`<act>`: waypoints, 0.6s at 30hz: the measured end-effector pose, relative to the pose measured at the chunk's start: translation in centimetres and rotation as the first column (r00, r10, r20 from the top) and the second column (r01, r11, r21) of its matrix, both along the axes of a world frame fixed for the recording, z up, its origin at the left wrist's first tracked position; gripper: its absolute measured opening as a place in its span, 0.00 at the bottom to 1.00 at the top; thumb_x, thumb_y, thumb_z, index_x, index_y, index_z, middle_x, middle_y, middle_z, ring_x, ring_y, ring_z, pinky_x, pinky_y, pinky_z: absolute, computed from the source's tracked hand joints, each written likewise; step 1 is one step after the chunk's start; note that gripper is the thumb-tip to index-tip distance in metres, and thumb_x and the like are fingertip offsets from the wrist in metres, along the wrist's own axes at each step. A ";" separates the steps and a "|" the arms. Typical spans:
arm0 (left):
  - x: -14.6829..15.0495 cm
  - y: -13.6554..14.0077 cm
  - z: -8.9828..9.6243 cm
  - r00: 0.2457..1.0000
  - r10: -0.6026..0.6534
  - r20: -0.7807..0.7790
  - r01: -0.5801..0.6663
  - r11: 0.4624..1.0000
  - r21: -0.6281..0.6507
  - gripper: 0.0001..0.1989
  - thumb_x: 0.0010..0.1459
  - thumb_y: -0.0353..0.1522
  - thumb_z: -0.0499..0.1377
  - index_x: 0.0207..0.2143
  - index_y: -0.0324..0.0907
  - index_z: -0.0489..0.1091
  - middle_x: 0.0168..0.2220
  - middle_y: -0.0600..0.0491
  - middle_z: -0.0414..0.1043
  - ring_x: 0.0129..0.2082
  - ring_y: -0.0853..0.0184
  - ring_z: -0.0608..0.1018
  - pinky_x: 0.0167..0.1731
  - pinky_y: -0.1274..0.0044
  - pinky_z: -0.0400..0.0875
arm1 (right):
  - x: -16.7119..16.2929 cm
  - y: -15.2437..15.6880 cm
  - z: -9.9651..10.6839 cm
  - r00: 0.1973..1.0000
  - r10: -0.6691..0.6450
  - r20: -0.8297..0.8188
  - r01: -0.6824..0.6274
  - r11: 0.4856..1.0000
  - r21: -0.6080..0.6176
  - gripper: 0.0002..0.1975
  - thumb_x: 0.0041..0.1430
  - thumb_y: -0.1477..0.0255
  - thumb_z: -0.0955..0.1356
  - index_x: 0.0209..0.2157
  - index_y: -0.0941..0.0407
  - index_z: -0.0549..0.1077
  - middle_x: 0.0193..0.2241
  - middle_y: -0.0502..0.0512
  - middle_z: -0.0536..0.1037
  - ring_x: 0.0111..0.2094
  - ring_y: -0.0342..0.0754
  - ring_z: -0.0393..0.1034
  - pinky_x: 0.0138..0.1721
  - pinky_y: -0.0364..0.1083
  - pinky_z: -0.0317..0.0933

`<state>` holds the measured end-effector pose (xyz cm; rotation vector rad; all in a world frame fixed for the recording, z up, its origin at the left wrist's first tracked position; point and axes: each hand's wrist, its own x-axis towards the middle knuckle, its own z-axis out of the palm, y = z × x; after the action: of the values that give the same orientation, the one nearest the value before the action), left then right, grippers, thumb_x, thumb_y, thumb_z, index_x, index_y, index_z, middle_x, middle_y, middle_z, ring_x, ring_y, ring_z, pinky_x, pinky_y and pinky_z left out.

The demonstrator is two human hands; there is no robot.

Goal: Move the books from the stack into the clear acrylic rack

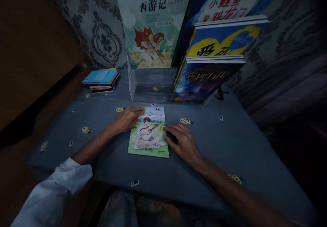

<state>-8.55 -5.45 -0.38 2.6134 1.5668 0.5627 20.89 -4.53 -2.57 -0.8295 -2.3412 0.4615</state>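
Observation:
A thin book (pixel 148 131) lies flat on the cloth in front of me, its cover showing a figure seated on grass with a banjo-like instrument. The fingers of my left hand (pixel 129 118) rest flat over its upper left corner, hiding part of the title. At the right edge is my right hand (pixel 182 140), thumb and forefinger apart, with their tips touching or very close to that edge. Neither hand is wrapped round the book. Behind it stands a clear acrylic book stand (pixel 153 87), whose front left pocket holds nothing.
On the stand are a tall pale-green book (pixel 155 26), yellow-and-blue books (pixel 227 38) and dark blue books (pixel 204 80). A small stack of books (pixel 99 79) lies at the back left. Grey cloth with pineapple prints covers the table (pixel 217 145). A patterned curtain (pixel 104 39) hangs behind.

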 end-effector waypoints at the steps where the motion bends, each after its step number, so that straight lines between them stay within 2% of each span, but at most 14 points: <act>1: 0.0 0.2 0.1 1.000 -0.017 -0.009 0.017 1.000 -0.010 0.20 0.67 0.26 0.50 0.58 0.40 0.70 0.59 0.45 0.73 0.61 0.59 0.73 0.58 0.62 0.71 | 0.0 0.0 0.0 1.000 0.002 -0.002 -0.002 1.000 -0.003 0.13 0.66 0.67 0.66 0.49 0.54 0.77 0.42 0.61 0.82 0.44 0.58 0.75 0.46 0.58 0.68; 9: 0.2 2.3 1.8 0.982 -0.170 -0.087 0.157 0.978 -0.137 0.25 0.62 0.20 0.50 0.59 0.40 0.70 0.60 0.45 0.72 0.63 0.61 0.72 0.60 0.66 0.68 | 0.0 -0.1 0.1 1.000 0.009 -0.013 -0.009 0.999 -0.037 0.13 0.67 0.67 0.65 0.49 0.55 0.77 0.44 0.61 0.82 0.45 0.58 0.74 0.47 0.59 0.68; 18: 1.2 4.5 3.9 0.912 -0.323 -0.253 0.263 0.934 -0.243 0.23 0.64 0.21 0.51 0.58 0.43 0.71 0.62 0.46 0.70 0.63 0.59 0.70 0.58 0.66 0.61 | 0.0 -0.2 0.2 1.000 0.002 -0.003 -0.002 1.000 0.001 0.14 0.68 0.66 0.65 0.48 0.55 0.78 0.43 0.61 0.82 0.44 0.57 0.75 0.47 0.58 0.68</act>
<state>-7.30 -0.98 3.53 2.7846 1.1681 -0.0043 20.88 -4.76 -2.39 -0.8252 -2.3392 0.4619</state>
